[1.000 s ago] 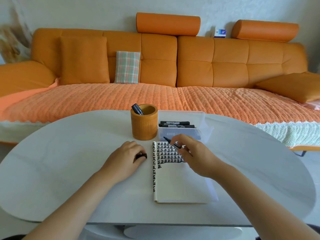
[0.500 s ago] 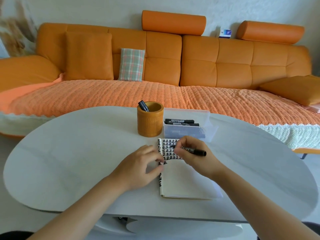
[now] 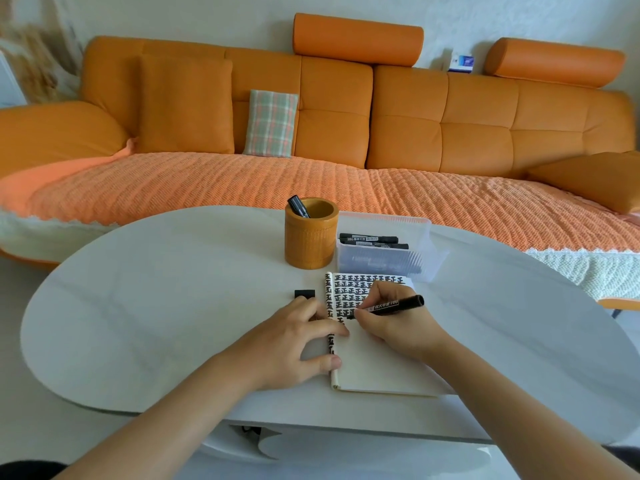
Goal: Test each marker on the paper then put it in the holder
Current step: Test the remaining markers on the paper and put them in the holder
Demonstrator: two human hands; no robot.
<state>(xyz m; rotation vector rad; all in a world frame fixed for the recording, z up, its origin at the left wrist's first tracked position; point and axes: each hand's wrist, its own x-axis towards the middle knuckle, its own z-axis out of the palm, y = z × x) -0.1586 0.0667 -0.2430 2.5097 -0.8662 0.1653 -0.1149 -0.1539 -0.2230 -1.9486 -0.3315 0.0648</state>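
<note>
My right hand [image 3: 398,327] grips an uncapped black marker [image 3: 394,304], its tip touching the white paper pad [image 3: 377,368] below rows of black marks. My left hand [image 3: 294,341] rests on the pad's left edge, with fingers and thumb pressing on it. The marker's black cap [image 3: 304,294] stands on the table just beyond my left fingers. A wooden holder [image 3: 311,233] behind the pad has one black marker [image 3: 298,206] sticking out. Beside it, a clear plastic box [image 3: 384,247] holds several black markers [image 3: 372,240].
The white oval table [image 3: 156,306] carries everything. An orange sofa [image 3: 346,126] with a plaid cushion [image 3: 270,123] runs behind the far edge. A small white and blue box [image 3: 462,62] sits on the sofa back.
My left hand let the cap go onto the table and moved right onto the pad's edge. My right hand turned the marker and lowered its tip to the paper.
</note>
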